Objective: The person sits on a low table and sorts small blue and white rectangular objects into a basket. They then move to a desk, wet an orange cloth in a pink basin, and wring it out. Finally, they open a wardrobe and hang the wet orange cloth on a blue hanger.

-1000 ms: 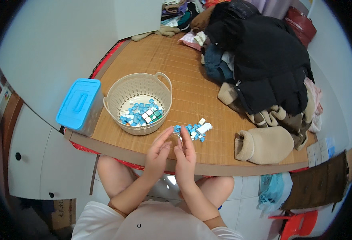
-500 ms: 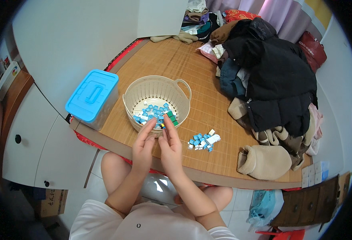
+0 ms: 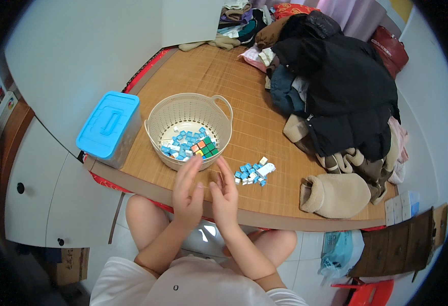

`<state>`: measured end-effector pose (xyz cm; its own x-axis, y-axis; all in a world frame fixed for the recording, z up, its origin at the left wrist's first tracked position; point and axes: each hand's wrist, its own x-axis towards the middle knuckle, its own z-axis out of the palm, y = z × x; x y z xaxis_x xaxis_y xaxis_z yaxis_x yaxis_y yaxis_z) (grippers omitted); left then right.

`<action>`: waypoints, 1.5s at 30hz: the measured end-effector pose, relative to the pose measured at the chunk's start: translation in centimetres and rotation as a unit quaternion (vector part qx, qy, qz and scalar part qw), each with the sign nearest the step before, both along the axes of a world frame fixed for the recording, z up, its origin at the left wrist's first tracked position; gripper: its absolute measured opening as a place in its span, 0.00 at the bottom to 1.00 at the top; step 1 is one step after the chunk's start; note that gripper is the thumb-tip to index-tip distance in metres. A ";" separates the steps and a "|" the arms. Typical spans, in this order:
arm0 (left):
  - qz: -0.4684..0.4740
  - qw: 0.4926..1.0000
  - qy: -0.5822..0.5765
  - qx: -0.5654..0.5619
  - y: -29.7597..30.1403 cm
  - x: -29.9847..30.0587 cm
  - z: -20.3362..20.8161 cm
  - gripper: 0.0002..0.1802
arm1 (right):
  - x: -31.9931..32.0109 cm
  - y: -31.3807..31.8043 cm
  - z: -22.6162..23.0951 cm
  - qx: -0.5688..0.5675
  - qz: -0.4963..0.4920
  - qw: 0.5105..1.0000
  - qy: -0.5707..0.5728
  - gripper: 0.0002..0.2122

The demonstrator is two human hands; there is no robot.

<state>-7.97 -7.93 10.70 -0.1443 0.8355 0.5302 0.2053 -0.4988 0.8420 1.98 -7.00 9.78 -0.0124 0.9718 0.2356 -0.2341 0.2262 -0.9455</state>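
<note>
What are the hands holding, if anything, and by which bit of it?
Nothing: the left hand and right hand are apart and look empty. The colourful cube lies in the basket.

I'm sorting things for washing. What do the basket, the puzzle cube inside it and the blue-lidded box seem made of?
The basket looks like matte beige plastic, given its evenly perforated, moulded wall. The puzzle cube is probably hard plastic, with smooth, flat coloured squares. The blue-lidded box seems plastic too: satin moulded lid, cloudy see-through sides.
</note>
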 end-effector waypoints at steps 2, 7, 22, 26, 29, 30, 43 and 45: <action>-0.034 0.998 0.050 0.003 -0.1 1.2 -0.5 0.27 | 1.3 -0.6 -1.0 -0.039 -0.042 0.998 0.017 0.26; -0.187 0.954 -0.139 -0.189 0.3 5.0 -3.8 0.27 | 4.7 -1.7 -5.2 -0.107 -0.126 0.985 0.047 0.26; -0.239 0.890 -0.209 -0.326 2.0 7.3 -9.7 0.27 | 7.6 0.2 -9.8 -0.050 -0.190 0.948 -0.251 0.22; -0.240 0.910 -0.192 -0.277 2.4 7.5 -10.5 0.28 | 7.7 -0.2 -10.5 -0.051 -0.159 0.965 -0.203 0.22; -0.261 0.901 -0.162 -0.307 2.1 7.1 -9.1 0.27 | 7.6 -0.6 -11.0 -0.058 -0.168 0.977 -0.121 0.23; -0.253 0.907 -0.156 -0.299 2.1 7.2 -9.2 0.27 | 7.6 -0.7 -11.0 -0.059 -0.176 0.977 -0.109 0.23; -0.255 0.925 -0.077 -0.271 3.0 7.6 -10.4 0.28 | 7.1 -1.9 -9.8 -0.111 -0.163 0.968 -0.157 0.27; -0.266 0.919 -0.081 -0.279 2.9 7.6 -10.1 0.28 | 6.8 -1.8 -9.3 -0.100 -0.168 0.960 -0.198 0.27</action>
